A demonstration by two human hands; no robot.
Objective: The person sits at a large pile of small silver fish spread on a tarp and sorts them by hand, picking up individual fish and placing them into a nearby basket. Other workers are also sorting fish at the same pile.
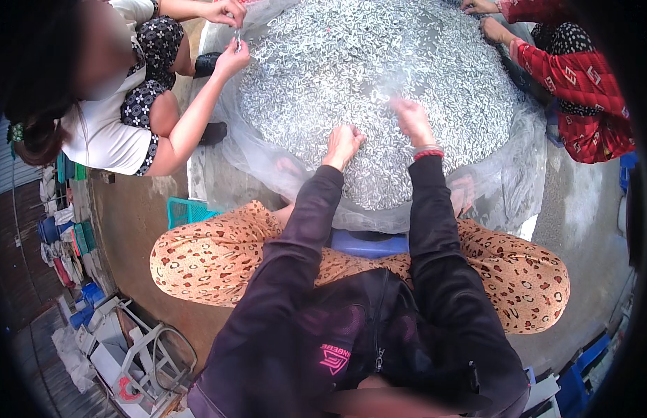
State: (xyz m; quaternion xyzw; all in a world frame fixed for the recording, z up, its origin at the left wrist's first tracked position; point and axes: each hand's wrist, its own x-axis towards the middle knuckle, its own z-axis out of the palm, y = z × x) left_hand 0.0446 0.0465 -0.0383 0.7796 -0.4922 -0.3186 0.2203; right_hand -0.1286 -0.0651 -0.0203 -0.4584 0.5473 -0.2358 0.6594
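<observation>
A broad heap of small silvery fish lies spread in front of me on a pale mesh net. My left hand is at the near middle of the heap, its fingers drawn together low against the fish. Whatever they pinch, if anything, is too small to make out. To its right my right hand, with a red band at the wrist, is over the heap. Motion smears its fingers, so their closure and contents cannot be told.
A person's hands at the far left pinch a small pale piece. Another person's hand reaches to the heap's right edge. A teal plastic basket sits by my left knee; a blue plastic object is between my legs.
</observation>
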